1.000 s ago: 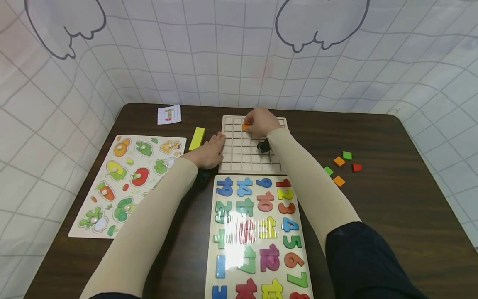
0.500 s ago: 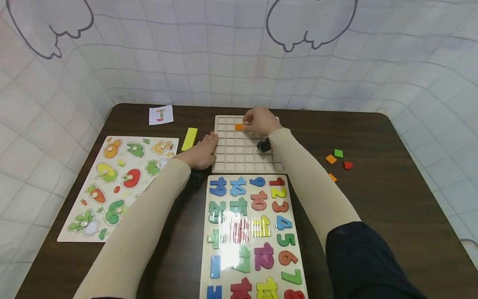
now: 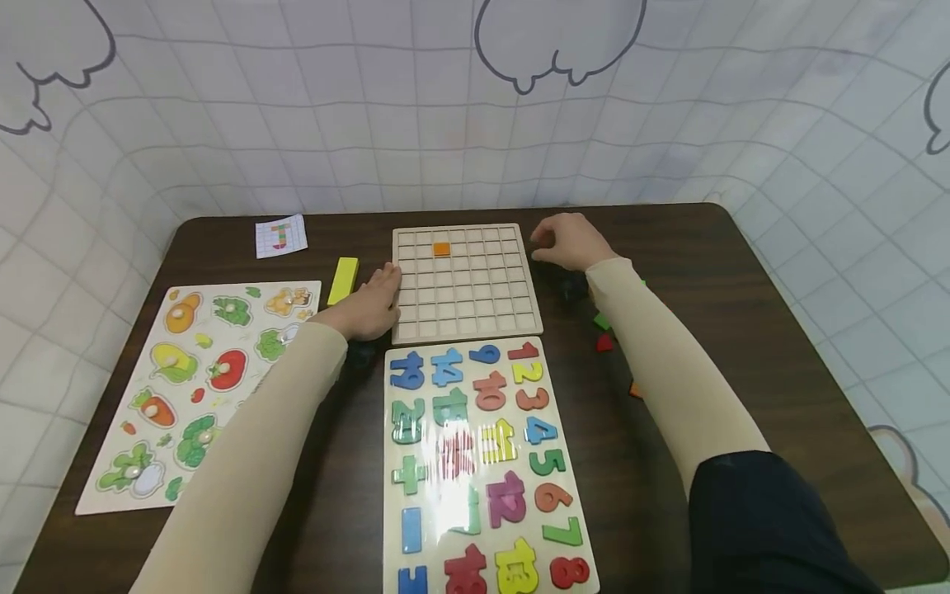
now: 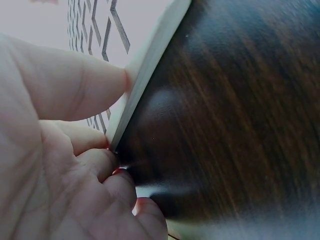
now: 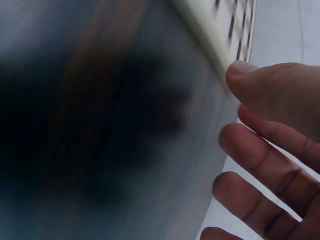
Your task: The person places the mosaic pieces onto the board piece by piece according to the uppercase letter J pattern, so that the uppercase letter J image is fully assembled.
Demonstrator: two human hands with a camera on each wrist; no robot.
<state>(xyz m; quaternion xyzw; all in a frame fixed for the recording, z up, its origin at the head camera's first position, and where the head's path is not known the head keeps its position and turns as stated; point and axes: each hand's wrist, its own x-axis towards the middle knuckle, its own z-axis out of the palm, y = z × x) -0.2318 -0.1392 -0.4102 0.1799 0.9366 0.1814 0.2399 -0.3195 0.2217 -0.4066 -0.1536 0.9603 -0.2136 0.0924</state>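
Observation:
A pale wooden grid board lies flat on the dark table. One orange square tile sits in a cell of its upper part. My left hand rests at the board's left side, and in the left wrist view its thumb and fingers touch the board edge. Just off the upper right side of the board, my right hand is raised with nothing between its parted fingers. Green tiles, a red tile and part of an orange tile show beside the right forearm, which covers others.
Below the grid board lies a number puzzle board. At the left is a vegetable puzzle board, partly under the left forearm. A yellow block and a paper card with a coloured J shape lie farther back.
My right hand has let go of the orange tile on the grid and moved right, off the board. My left hand stays at the board's edge. The head view has turned rightward.

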